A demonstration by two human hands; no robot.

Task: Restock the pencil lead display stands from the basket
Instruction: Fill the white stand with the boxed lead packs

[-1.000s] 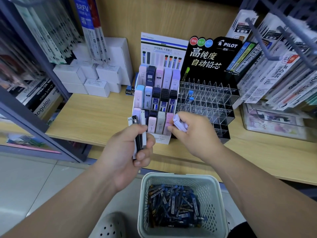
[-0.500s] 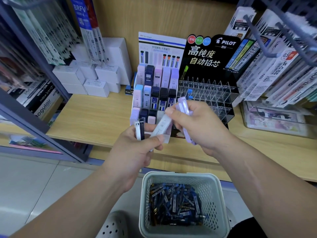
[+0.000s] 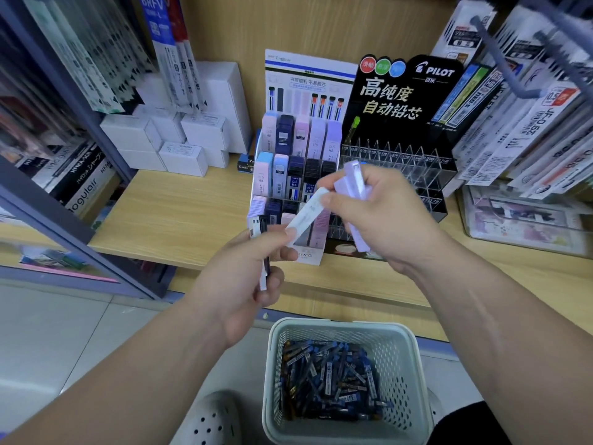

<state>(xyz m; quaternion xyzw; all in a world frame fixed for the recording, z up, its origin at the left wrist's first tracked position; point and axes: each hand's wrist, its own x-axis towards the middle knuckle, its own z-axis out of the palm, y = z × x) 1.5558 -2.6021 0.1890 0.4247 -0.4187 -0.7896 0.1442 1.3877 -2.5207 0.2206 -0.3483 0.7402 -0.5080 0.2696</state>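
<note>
A white display stand [image 3: 308, 255] holding pastel and dark lead cases sits on the wooden shelf. Beside it on the right is a black Pilot stand [image 3: 401, 88] with mostly bare clear compartments. My left hand [image 3: 237, 284] grips a few slim cases, white and black, and its thumb and fingers also touch a white lead case [image 3: 305, 211]. My right hand [image 3: 378, 216] holds lilac lead cases [image 3: 354, 181] and pinches the other end of that white case. Below stands a pale mesh basket [image 3: 407, 374] full of blue lead cases [image 3: 330, 377].
White boxes [image 3: 179, 136] are stacked at the back left of the wooden shelf [image 3: 179, 213]. Hanging refill packs [image 3: 526, 123] crowd the right side, above a clear box [image 3: 526, 220]. A dark shelf frame [image 3: 64, 216] runs along the left. A perforated pale object [image 3: 208, 419] lies by the basket.
My right hand pulled lilac cases up away from the white stand's front row. Both hands have come together in front of the stand, and a white case now spans between them.
</note>
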